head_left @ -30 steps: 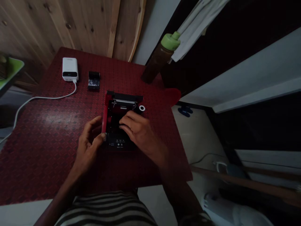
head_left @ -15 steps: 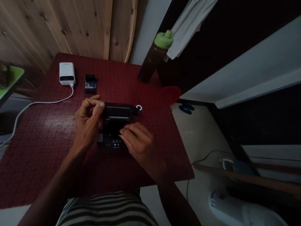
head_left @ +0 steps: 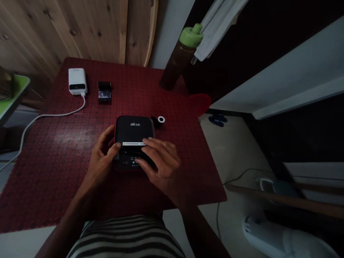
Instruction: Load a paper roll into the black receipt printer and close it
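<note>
A small black label printer (head_left: pixel 134 131) with red sides lies on the table, its lid down over most of the body. White lettering and a white warning strip mark the lid. My left hand (head_left: pixel 103 152) grips the printer's left side, with the thumb near the lid's front corner. My right hand (head_left: pixel 162 157) lies over the front right, its fingertips on the lid's front edge and the thumb at the button panel (head_left: pixel 131 160). Part of the panel is hidden by that hand. Behind the right side sits a white ring (head_left: pixel 161 119) beside a small black piece.
On the red patterned table (head_left: pixel 67 172) stand a white power bank (head_left: pixel 77 80) with a white cable, a black cartridge-like piece (head_left: pixel 104 91), and a tall bottle (head_left: pixel 177 61) with a green cap. A red chair edge (head_left: pixel 201 104) shows behind the right side.
The printer's raised lid has come down over the open compartment. My left hand has moved from the lid's top edge to the printer's side; my right hand now touches the lid.
</note>
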A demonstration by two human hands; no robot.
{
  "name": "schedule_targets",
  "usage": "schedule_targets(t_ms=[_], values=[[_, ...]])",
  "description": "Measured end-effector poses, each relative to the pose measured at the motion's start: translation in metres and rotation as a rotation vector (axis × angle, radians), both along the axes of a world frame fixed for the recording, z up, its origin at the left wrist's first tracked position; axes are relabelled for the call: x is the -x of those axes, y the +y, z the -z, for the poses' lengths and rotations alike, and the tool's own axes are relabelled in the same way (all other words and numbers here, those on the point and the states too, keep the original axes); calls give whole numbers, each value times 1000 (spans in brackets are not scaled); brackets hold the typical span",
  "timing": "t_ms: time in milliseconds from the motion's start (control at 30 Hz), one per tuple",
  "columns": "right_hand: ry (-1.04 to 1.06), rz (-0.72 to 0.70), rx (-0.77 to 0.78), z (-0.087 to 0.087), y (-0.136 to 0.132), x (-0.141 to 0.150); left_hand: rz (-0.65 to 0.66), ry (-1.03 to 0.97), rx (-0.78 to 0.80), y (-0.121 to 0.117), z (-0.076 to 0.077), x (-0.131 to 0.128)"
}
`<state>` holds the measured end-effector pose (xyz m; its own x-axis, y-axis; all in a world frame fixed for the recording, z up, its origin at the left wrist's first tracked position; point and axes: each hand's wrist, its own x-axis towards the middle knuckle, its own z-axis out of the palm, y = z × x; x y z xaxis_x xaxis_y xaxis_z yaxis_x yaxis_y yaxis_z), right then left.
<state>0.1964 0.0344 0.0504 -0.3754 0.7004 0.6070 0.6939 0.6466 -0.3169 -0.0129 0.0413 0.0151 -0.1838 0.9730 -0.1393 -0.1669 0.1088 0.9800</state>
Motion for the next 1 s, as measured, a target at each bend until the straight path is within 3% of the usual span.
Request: schedule_targets(t_ms=[367,500,667,833,1000], values=[[130,-39,127,7,-4,-1,20,32,30,-1,-8,-2],[292,-34,229,12,-13,-10,-16,11,70,-9,-11,-4],[482,129,364,39,-39,-20,-27,9,103,-25,-16,-3],[418,217,516,75,-50,-7,-10,62,108,-25,-14,3],[384,171,509,82,-46,3,37,35,62,-25,-7,7]])
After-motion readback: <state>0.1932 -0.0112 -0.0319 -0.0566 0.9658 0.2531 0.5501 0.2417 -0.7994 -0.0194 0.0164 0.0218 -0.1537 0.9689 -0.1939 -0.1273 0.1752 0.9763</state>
